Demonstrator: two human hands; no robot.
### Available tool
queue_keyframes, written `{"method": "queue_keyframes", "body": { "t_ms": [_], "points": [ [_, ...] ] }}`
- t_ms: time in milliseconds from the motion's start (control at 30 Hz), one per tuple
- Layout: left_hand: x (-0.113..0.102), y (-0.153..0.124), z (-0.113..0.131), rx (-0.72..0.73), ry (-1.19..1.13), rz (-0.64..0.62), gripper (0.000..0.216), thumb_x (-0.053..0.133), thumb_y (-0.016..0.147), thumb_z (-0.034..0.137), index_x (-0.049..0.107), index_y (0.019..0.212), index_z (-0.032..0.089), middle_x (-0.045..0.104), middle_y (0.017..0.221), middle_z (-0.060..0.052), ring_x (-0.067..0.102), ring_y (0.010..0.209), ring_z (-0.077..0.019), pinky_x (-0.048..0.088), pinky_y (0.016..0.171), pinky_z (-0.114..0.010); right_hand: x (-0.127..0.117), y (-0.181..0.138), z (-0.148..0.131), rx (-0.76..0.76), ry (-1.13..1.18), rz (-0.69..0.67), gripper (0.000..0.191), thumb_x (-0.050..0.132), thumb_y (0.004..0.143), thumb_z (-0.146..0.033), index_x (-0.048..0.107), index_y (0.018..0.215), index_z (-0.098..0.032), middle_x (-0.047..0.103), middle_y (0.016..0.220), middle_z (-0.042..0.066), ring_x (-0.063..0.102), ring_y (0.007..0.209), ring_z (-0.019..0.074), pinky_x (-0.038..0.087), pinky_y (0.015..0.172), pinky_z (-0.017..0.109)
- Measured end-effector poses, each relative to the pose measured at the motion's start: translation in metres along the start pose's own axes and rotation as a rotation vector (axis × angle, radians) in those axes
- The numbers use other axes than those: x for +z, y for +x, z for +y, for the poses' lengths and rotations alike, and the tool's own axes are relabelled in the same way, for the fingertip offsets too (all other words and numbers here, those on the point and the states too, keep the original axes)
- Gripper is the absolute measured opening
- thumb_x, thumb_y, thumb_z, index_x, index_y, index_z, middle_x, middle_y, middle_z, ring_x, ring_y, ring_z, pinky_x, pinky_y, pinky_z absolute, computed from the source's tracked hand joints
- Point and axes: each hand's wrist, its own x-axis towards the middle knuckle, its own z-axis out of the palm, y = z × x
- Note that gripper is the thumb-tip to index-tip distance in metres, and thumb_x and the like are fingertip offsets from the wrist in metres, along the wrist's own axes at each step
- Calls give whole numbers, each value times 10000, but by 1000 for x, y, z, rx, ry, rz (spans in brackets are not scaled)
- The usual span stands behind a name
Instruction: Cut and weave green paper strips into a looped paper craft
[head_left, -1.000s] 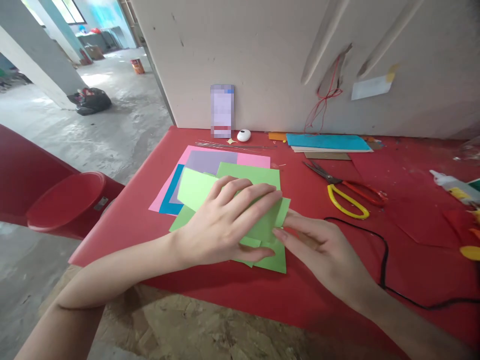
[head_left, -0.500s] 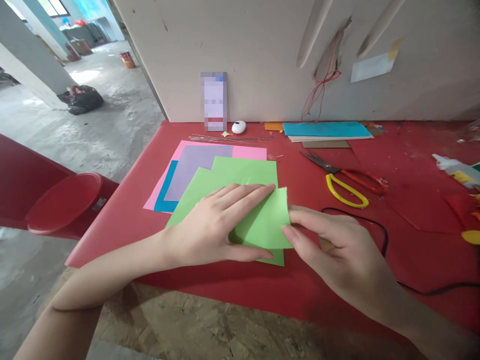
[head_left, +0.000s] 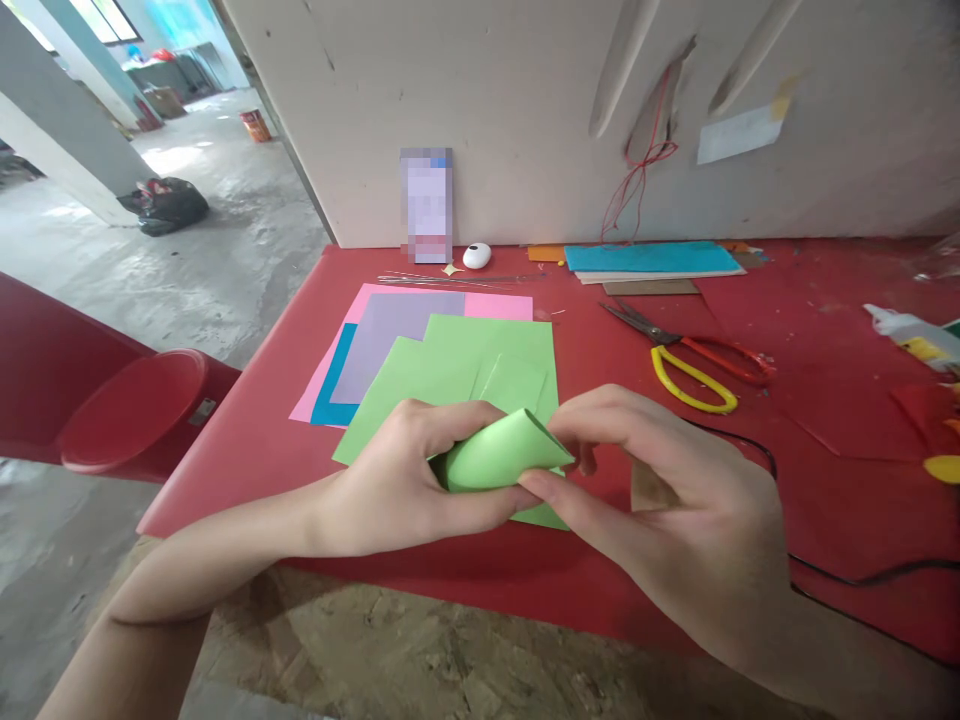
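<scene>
A small piece of green paper [head_left: 495, 455] is curled over between my hands, its rounded bend facing up and no flat crease showing on it. My left hand [head_left: 409, 480] wraps round its left side, thumb along the near edge. At its right edge my right hand [head_left: 660, 500] pinches the paper between thumb and fingers. Larger green sheets [head_left: 491, 335] lie flat beneath. Under those, partly covered, are a purple sheet [head_left: 394, 340], a blue sheet [head_left: 334, 385] and a pink sheet [head_left: 499, 306].
Right of the sheets lie scissors [head_left: 667, 345] with red and yellow handles. A phone [head_left: 427, 205] leans on the wall beside a white earbud case [head_left: 476, 256]. Blue strips [head_left: 652, 258] lie along the back. A glue bottle [head_left: 907, 335] and black cable [head_left: 862, 578] are at right.
The small green paper, earlier spread nearly flat under my left palm, is now lifted and curled. My left hand has closed round it, and my right hand has shifted slightly left with its edge.
</scene>
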Motion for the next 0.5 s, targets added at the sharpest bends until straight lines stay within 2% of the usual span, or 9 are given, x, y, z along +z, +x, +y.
{"method": "queue_keyframes", "body": {
  "t_ms": [100, 300, 400, 500],
  "points": [
    [1, -1, 3, -45, -18, 10, 117, 647, 756, 227, 575, 713, 146, 449, 515, 78, 355, 447, -21, 304, 391, -120, 0, 2, -5, 10, -4, 26, 160, 672, 722, -120, 536, 689, -199, 572, 621, -47, 501, 551, 64, 424, 495, 197],
    [0, -1, 3, -90, 20, 36, 202, 685, 722, 267, 550, 636, 143, 424, 490, 77, 351, 437, -26, 296, 374, -129, -2, 5, -5, 205, 71, -2, 163, 681, 713, -151, 577, 595, -192, 601, 566, -43, 507, 512, 72, 422, 461, 200],
    [-3, 1, 5, -81, -28, -30, 140, 647, 764, 268, 606, 705, 148, 534, 520, 57, 462, 450, -41, 372, 393, -133, -4, 7, -4, 271, 130, -22, 164, 670, 728, -171, 597, 584, -197, 601, 557, -47, 513, 516, 69, 421, 463, 189],
    [-6, 2, 8, -113, -145, -87, 93, 574, 825, 205, 643, 787, 155, 698, 708, 11, 647, 621, -84, 517, 545, -146, -6, 7, -4, 320, 182, -58, 161, 659, 739, -171, 627, 586, -209, 599, 549, -50, 512, 505, 63, 420, 454, 173]
  ]
}}
